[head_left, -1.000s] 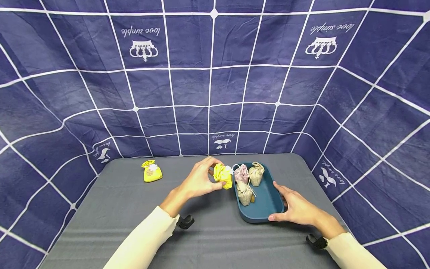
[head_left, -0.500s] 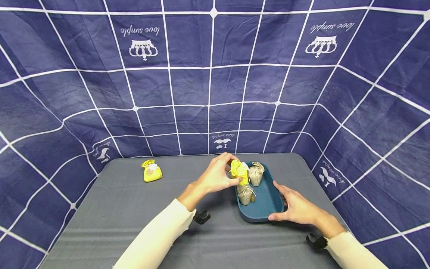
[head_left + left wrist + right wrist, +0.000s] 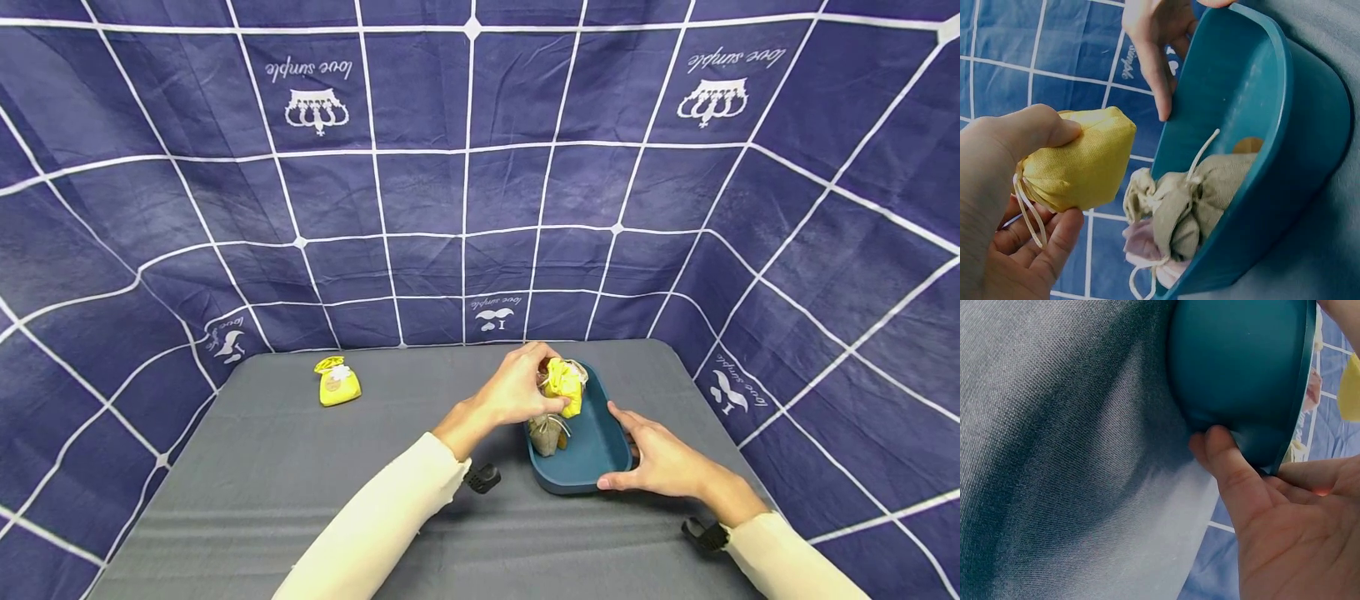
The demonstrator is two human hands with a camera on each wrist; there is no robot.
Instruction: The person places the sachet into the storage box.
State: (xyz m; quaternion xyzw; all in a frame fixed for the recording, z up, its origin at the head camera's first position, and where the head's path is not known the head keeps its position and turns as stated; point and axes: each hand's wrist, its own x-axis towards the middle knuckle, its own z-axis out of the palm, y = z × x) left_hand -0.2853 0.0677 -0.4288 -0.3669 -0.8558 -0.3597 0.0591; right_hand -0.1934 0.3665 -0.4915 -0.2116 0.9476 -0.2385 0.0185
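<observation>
Around everything, a navy backdrop cloth (image 3: 480, 192) gridded in white, draped and faintly creased. Below it, a counter (image 3: 300, 500) under a grey woven sheet, matte and softly wrinkled. On that, a teal tray (image 3: 600, 454), oblong with rounded corners and a smooth plastic wall, steadied by the right hand (image 3: 660, 462), thumb and fingers curled round its near rim. Inside, beige linen pouches (image 3: 1204, 194) and one pale pink, all gathered at drawstring necks. Above the tray's far end, the left hand (image 3: 517, 392), its grip closed on a yellow sachet (image 3: 564, 387) of smooth, plump fabric with a white cord dangling. Judged as mid-placement: sachet over the tray, not yet released; next likely a lowering beside the linen pouches, then an opening of the fingers. Far left, a second yellow sachet (image 3: 337, 383), alone on the sheet.
</observation>
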